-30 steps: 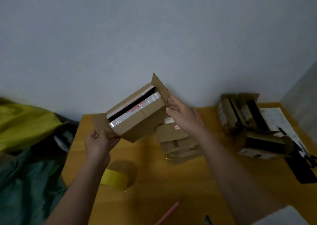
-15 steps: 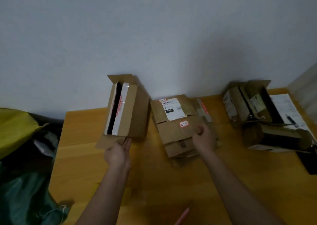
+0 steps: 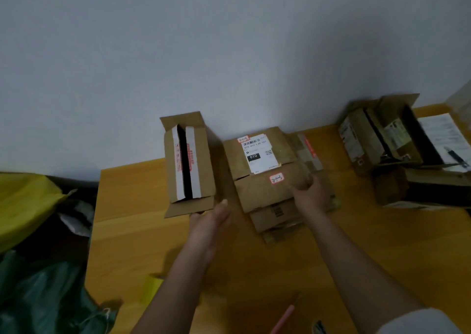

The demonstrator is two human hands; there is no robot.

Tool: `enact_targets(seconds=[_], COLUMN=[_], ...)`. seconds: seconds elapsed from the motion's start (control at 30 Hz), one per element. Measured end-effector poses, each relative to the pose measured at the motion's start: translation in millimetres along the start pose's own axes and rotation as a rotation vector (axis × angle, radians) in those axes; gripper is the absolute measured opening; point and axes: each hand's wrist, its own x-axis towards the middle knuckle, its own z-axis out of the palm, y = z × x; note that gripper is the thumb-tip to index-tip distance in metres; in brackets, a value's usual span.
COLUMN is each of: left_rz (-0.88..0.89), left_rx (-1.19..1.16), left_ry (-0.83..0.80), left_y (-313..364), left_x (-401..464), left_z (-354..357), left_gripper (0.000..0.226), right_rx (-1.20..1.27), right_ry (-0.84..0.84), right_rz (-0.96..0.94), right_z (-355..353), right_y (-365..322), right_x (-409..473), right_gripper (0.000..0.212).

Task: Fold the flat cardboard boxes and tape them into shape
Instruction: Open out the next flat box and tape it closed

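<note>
A folded cardboard box (image 3: 201,165) with white tape along its top seam stands on the wooden table (image 3: 142,231) against the wall, its end flaps sticking out. My left hand (image 3: 211,219) lies just in front of its near flap, fingers straight, holding nothing. To the right lies a stack of flat cardboard boxes (image 3: 265,191); the top one bears a white shipping label. My right hand (image 3: 309,193) rests on the top flat box at its right side, fingers bent over the edge. A roll of yellow tape (image 3: 151,287) peeks out left of my left forearm.
Several assembled boxes (image 3: 382,142) sit at the table's right rear, with a printed sheet (image 3: 443,134) beside them. A pink pen (image 3: 284,318) lies near the front edge. Green and yellow bags (image 3: 33,231) fill the floor left of the table. The wall bounds the table's far side.
The taped box was held in the air with both hands, then set down by the wall. My left hand let go of it and my right hand moved onto the flat stack.
</note>
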Motion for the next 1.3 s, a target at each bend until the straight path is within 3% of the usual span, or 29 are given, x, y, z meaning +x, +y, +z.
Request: enact_targets(seconds=[0.17, 0.27, 0.37, 0.5, 0.57, 0.63, 0.7, 0.8, 0.97, 1.1, 1.2, 1.3], left_rz=[-0.087, -0.041, 0.165, 0.6, 0.719, 0.646, 0.421, 0.244, 0.215, 0.181, 0.309, 0.472], left_rx=[0.161, 0.266, 0.351, 0.435, 0.555, 0.648, 0.59, 0.521, 0.618, 0.513, 0.636, 0.77], left_ry=[-0.008, 0.015, 0.107, 0.233, 0.211, 0.055, -0.145, -0.206, -0.14, -0.234, -0.197, -0.178], left_y=[-16, -21, -22, -22, -28, -40, -59, -91, -131, -149, -157, -158], left_x=[3, -11, -34, -63, -73, -81, -97, -114, -118, -124, -122, -125], left_z=[0, 16, 36, 53, 59, 65, 74, 84, 96, 94, 93, 94], left_gripper=[0.058, 0.036, 0.031, 0.055, 0.054, 0.046, 0.045, 0.062, 0.078, 0.061, 0.054, 0.046], right_rx=[0.048, 0.144, 0.18, 0.195, 0.182, 0.122, 0.061, 0.092, 0.208, 0.3, 0.304, 0.272], right_ry=[-0.137, -0.144, -0.194, -0.256, -0.3, -0.307, -0.27, -0.221, -0.213, -0.289, -0.271, -0.309], right_rz=[-0.041, -0.129, -0.216, -0.274, -0.272, -0.267, -0.275, -0.298, -0.256, -0.14, -0.176, -0.229], right_z=[-7, -25, -59, -122, -151, -174, -191, -210, -225, -227, -232, -234], right_y=[-1, -2, 1, 16, 28, 41, 58, 80, 117, 140, 148, 153], right_x=[-2, -3, -6, -20, -28, -37, -44, -56, -69, -77, -84, -90], right_gripper=[0.037, 0.019, 0.017, 0.02, 0.022, 0.025, 0.027, 0.028, 0.039, 0.053, 0.06, 0.053])
